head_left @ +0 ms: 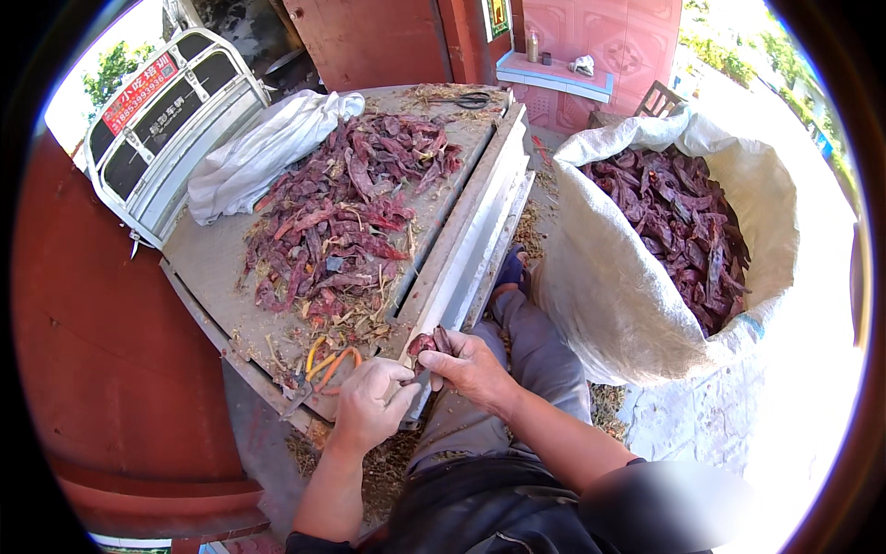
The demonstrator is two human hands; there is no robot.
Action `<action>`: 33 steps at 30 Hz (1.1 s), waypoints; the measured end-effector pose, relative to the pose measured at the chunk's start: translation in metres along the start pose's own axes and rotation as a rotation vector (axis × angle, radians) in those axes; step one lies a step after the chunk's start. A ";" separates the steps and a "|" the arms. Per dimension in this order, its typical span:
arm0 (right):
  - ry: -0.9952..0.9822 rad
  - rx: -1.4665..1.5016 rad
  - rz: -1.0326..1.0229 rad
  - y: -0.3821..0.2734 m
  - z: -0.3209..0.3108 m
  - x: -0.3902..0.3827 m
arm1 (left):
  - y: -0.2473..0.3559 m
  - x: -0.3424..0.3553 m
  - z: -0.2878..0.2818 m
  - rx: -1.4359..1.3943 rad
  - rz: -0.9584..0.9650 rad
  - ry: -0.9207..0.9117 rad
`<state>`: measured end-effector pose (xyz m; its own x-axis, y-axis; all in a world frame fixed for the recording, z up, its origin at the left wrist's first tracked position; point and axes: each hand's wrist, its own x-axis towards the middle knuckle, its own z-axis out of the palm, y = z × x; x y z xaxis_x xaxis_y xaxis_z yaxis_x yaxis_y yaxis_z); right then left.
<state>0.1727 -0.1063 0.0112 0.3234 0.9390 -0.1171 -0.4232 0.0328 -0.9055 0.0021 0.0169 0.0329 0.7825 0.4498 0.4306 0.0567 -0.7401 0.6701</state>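
Note:
A dark red dried chili pepper (425,345) is pinched between the thumb and fingers of my right hand (472,372), over the near corner of a truck bed. My left hand (371,403) is close beside it with fingers curled and thumb pressed in; whatever lies in that pinch is hidden. Beyond my hands, a heap of dried chilies (355,226) spreads across the bed (217,268). To my right stands a large white woven sack (604,277), its rolled mouth showing many more dried chilies (678,217).
Cutters with orange and yellow handles (329,367) lie by the bed's near end, among stem scraps (360,325). Black-handled scissors (473,100) rest at the far end. A white sack (268,148) slumps against the truck's rack (175,115). My legs (540,355) are beside the metal side panel (475,245).

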 end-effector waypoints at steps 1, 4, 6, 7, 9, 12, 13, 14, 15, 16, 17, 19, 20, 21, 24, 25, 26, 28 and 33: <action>0.004 0.005 0.002 0.002 0.000 -0.002 | -0.001 -0.003 0.000 -0.133 -0.121 -0.026; 0.004 -0.059 -0.022 0.007 -0.007 -0.007 | -0.015 -0.009 0.019 -0.490 -0.446 -0.050; 0.011 -0.092 -0.041 0.010 -0.011 -0.009 | -0.013 -0.001 0.026 -0.459 -0.494 -0.121; -0.002 -0.100 -0.036 0.010 -0.013 -0.011 | -0.009 0.001 0.023 -0.440 -0.475 -0.151; -0.051 -0.121 -0.016 0.006 -0.018 -0.014 | -0.013 -0.002 0.025 -0.510 -0.540 -0.121; -0.090 -0.126 0.052 -0.008 -0.021 -0.023 | -0.019 -0.001 0.018 -0.348 -0.359 -0.132; -0.099 -0.188 0.042 -0.010 -0.023 -0.024 | -0.021 0.000 0.016 -0.250 -0.254 -0.143; -0.107 -0.251 0.029 -0.013 -0.026 -0.024 | -0.021 0.001 0.015 -0.125 -0.147 -0.164; -0.119 -0.378 -0.020 -0.014 -0.031 -0.024 | -0.014 0.005 0.014 -0.002 -0.040 -0.187; -0.134 -0.469 -0.069 -0.013 -0.034 -0.024 | -0.008 0.008 0.012 0.119 0.068 -0.210; -0.146 -0.558 -0.118 -0.011 -0.036 -0.023 | -0.004 0.010 0.011 0.158 0.084 -0.256; -0.183 -0.687 -0.222 -0.008 -0.039 -0.021 | 0.006 0.015 0.008 0.239 0.121 -0.348; -0.202 -0.763 -0.277 -0.005 -0.041 -0.020 | 0.008 0.018 0.007 0.245 0.150 -0.377; -0.228 -0.865 -0.334 -0.002 -0.044 -0.018 | 0.010 0.021 0.007 0.250 0.180 -0.406; -0.296 -1.050 -0.348 -0.016 -0.042 -0.019 | 0.017 0.028 0.006 0.317 0.250 -0.430; -0.308 -1.090 -0.342 -0.018 -0.042 -0.020 | 0.018 0.030 0.007 0.345 0.274 -0.430; -0.321 -1.128 -0.338 -0.021 -0.042 -0.020 | 0.016 0.031 0.007 0.346 0.315 -0.460; -0.335 -1.137 -0.377 -0.020 -0.044 -0.019 | 0.010 0.034 0.007 0.347 0.400 -0.519; -0.263 -0.452 -0.114 -0.007 -0.042 -0.026 | 0.017 0.034 0.008 0.335 0.397 -0.398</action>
<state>0.2027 -0.1454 0.0038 0.0981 0.9941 0.0463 0.0274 0.0438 -0.9987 0.0348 0.0155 0.0546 0.9498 -0.0618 0.3068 -0.1443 -0.9563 0.2541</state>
